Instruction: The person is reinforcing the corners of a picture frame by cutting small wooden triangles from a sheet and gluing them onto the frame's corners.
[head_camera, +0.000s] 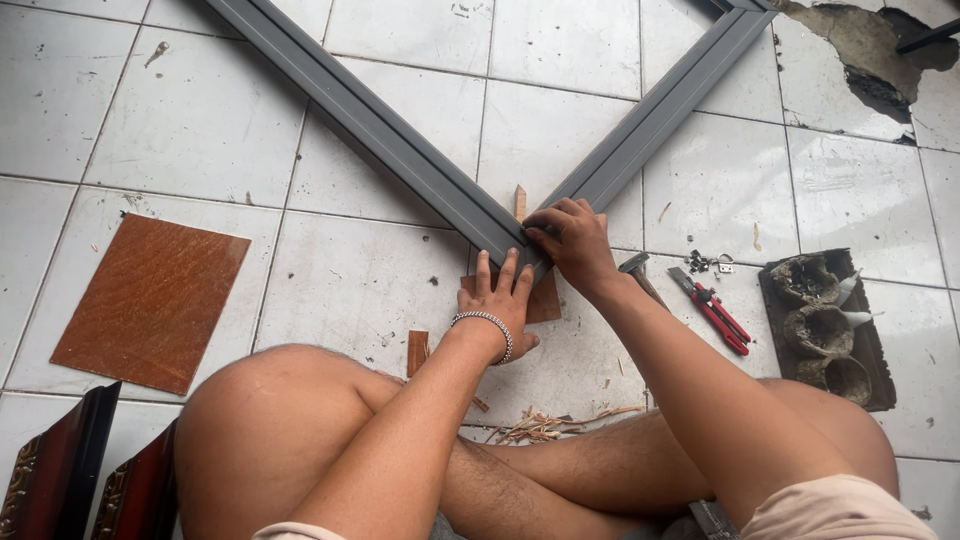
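Left hand (502, 300) lies flat, fingers spread, pinning the grey frame corner (505, 235) down so it can't shift, while the right hand (570, 240) pinches the mitre joint just above it, red utility knife (712, 310) off to the right.

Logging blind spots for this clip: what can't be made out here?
Head view only:
- Frame corner joint: covered by the right hand and left hand.
- Grey frame: far ends cut off by the top edge.
- Small metal hardware: too small to identify.
- Hammer: mostly hidden behind the right forearm.
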